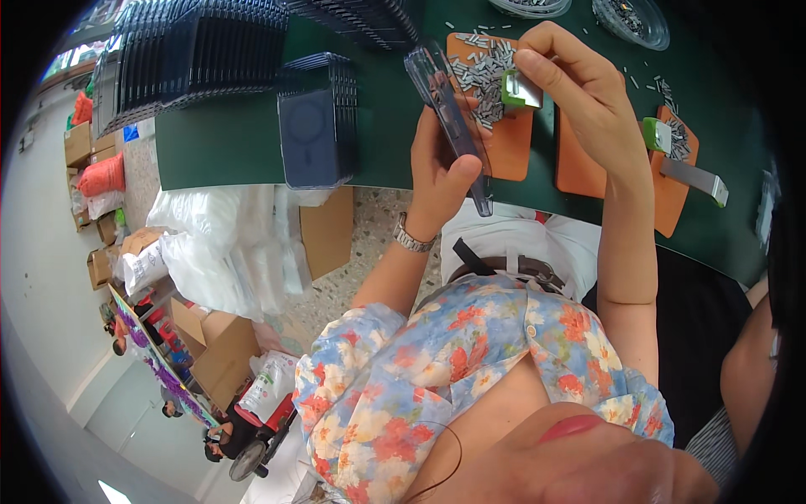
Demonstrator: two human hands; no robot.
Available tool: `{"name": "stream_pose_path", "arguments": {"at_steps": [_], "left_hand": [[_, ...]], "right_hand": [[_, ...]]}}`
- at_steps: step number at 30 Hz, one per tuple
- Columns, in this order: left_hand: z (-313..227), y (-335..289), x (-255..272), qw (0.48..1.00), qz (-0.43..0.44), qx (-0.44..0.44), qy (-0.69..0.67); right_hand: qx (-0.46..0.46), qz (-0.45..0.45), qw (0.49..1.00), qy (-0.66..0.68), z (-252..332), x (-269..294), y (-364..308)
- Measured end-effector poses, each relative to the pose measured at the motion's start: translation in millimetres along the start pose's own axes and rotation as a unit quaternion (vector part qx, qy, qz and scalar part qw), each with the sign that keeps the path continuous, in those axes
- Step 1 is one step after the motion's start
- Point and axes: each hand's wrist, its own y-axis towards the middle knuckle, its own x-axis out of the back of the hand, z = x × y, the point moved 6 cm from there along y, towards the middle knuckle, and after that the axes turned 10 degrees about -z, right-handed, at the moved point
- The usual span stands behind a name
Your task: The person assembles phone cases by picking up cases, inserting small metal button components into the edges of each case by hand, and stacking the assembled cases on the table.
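Note:
My left hand (442, 172) grips a dark translucent phone case (457, 126) by its edges, tilted almost on edge, with the thumb on the near side and fingers behind. My right hand (579, 88) is raised over an orange board (510, 151), thumb and forefinger pinched together. What the pinch holds, if anything, is too small to make out. Right under those fingertips sits a silver metal piece with a green edge (522, 90). A heap of small grey metal pins (484, 71) is spread on the board, partly behind the phone case.
Stacked phone cases (306, 126) stand on the green table (218, 151) at left, with longer rows (193, 59) behind. Further right, another orange board (672, 210) carries pins and a bent metal strip (695, 181). Clear tubs (634, 21) are at the back. Plastic bags (218, 252) lie left of me; a person's arm (747, 361) shows at right.

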Motion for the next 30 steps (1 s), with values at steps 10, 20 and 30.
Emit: {"name": "stream_pose_path", "arguments": {"at_steps": [10, 20, 30], "left_hand": [[-12, -3, 0, 1.000, -0.012, 0.015, -0.018], [-30, 7, -11, 0.992, 0.024, 0.124, -0.015], [-25, 32, -25, 0.978, 0.023, 0.190, 0.083]], "right_hand": [[-0.065, 0.068, 0.993, -0.065, 7, -13, 9], [-0.020, 0.070, 0.997, -0.032, 4, -14, 9], [-0.101, -0.103, 0.987, 0.070, -35, -3, 8]]}}
